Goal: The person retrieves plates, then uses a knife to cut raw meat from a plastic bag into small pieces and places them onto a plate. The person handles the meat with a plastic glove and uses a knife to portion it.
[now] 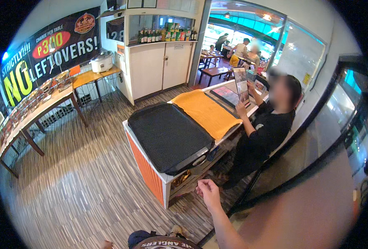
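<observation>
My right hand (209,193) is raised in front of me at the lower middle, near the close corner of a counter (165,178). Its fingers are curled in, and I see nothing in them. Of my left hand (108,245) only a sliver shows at the lower edge; its fingers are cut off. On the counter lies a large black ribbed tray (171,135), and beside it an orange towel (206,112) is spread flat. Neither hand touches them.
Behind the counter a person (267,128) in black holds up a menu board (241,86). At left, a long table (42,108) carries a row of containers, near a rice cooker (101,62). A cabinet (161,70) with bottles stands at the back, beside a doorway to diners.
</observation>
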Tool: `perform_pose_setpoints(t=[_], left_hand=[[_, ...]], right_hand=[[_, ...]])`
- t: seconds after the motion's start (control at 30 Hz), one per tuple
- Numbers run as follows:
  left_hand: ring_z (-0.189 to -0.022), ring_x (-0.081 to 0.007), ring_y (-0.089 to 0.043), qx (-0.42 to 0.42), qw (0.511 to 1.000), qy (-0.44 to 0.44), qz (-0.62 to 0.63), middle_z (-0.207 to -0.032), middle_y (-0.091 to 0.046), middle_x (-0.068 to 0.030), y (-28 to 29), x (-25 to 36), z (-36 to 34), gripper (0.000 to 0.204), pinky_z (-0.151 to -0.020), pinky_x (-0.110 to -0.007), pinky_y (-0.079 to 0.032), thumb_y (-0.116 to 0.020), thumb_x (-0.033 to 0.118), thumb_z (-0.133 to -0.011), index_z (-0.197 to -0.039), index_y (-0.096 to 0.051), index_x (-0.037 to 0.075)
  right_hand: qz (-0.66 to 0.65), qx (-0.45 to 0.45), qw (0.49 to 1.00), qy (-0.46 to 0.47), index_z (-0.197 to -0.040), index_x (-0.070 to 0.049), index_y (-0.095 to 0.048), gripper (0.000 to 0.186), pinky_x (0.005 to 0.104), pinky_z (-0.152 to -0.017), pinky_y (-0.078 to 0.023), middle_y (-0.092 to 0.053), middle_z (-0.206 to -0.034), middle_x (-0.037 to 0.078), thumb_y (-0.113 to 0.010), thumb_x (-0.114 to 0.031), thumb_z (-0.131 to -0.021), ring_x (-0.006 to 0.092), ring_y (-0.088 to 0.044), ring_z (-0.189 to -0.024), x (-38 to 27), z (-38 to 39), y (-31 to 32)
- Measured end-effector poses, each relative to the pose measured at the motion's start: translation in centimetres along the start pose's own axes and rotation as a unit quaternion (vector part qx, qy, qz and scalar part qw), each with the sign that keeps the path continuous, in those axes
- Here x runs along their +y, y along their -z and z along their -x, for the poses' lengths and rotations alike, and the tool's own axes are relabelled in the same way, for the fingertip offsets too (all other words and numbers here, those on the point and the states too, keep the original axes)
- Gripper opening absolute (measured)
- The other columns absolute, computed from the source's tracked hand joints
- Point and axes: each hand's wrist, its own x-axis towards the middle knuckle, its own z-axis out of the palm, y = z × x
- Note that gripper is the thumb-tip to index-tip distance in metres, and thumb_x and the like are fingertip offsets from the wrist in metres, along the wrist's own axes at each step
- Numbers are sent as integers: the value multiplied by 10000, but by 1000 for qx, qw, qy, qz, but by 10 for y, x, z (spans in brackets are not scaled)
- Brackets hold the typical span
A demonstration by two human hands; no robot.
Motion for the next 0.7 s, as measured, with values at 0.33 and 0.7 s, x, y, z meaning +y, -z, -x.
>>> perform_pose_setpoints(t=[0.33, 0.7], left_hand=[[-886, -119, -606, 161, 825, -525, 135, -969, -679, -42, -1, 453, 46, 189, -778, -291, -487, -657, 195, -988, -1066, -661, 23], [-1069, -330, -642, 102, 688, -710, -110, -1077, -677, -188, -77, 810, 139, 345, -922, -413, -503, -651, 320, -983, -1160, -650, 24]], right_hand=[[65, 69, 995, 21, -1086, -8, -614, 303, 250, -631, -469, -646, -816, 19, -704, -279, -984, 90, -603, -734, -16, -60, -45], [145, 243, 958, -47, -963, 7, -674, 359, 246, -535, -392, -618, -700, -4, -783, -331, -912, 58, -502, -584, -37, -79, -80]])
